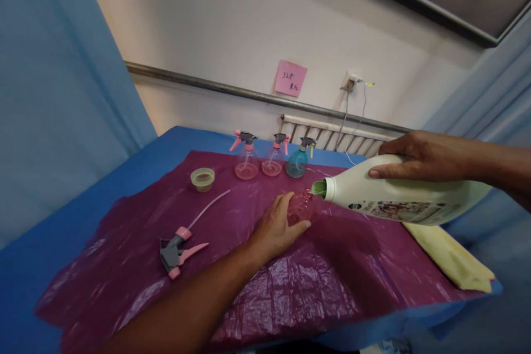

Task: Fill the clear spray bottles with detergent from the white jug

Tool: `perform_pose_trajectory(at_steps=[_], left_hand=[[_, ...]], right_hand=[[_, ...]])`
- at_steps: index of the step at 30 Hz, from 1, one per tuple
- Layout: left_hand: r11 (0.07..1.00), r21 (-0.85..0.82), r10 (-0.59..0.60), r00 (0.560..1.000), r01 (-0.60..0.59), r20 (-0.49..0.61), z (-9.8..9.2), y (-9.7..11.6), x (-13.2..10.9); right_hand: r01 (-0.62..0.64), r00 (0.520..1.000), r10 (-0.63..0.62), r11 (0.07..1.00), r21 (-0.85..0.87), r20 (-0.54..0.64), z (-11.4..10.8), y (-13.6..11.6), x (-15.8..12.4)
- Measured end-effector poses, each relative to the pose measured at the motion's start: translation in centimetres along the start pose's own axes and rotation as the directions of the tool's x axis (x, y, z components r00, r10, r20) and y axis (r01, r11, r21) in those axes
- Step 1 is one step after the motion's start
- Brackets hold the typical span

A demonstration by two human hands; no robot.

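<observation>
My left hand [276, 228] is wrapped round a clear pink spray bottle [301, 207] that stands without its top on the purple plastic sheet [286, 287]. In my right hand [415, 157] is a large pale green detergent jug [398, 193], tilted almost level. Its green spout [319, 188] is right at the mouth of the pink bottle; whether liquid is flowing I cannot tell. A grey and pink spray head [172, 254] with a thin dip tube lies to the left of my arm. Beyond it sits a pale green cap [203, 179].
Two pink spray bottles [246, 163] and a blue one [297, 163] stand upright in a row at the back. At the right edge lies a folded yellow cloth [450, 257]. A radiator [327, 134], a metal rail [215, 86] and a plugged-in cord [350, 86] are along the wall.
</observation>
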State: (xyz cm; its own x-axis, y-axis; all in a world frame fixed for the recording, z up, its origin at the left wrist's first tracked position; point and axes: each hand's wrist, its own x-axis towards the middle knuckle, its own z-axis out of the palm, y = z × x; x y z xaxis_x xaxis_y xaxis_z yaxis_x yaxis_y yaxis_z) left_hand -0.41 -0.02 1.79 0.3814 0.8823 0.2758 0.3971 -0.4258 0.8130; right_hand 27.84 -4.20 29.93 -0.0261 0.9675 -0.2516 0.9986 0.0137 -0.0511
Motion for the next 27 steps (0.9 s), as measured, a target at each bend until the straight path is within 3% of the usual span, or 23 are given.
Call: perform_pose_trajectory(at_steps=[15, 19, 27], left_hand=[[1.0, -0.005, -0.011, 1.0, 0.011, 0.009, -0.1, 0.1, 0.0], [1.0, -0.006, -0.007, 1.0, 0.007, 0.01, 0.0, -0.1, 0.0], [1.0, -0.001, 0.003, 1.0, -0.003, 0.003, 0.0, 0.0, 0.0]], right_hand=[[0.028, 1.0, -0.028, 0.997, 0.067, -0.007, 0.6, 0.7, 0.0], [0.064, 0.997, -0.055, 0.983, 0.174, -0.055, 2.6, 2.1, -0.4], [0.064, 0.988, -0.001, 0.914, 0.4, -0.157, 8.7, 6.2, -0.3]])
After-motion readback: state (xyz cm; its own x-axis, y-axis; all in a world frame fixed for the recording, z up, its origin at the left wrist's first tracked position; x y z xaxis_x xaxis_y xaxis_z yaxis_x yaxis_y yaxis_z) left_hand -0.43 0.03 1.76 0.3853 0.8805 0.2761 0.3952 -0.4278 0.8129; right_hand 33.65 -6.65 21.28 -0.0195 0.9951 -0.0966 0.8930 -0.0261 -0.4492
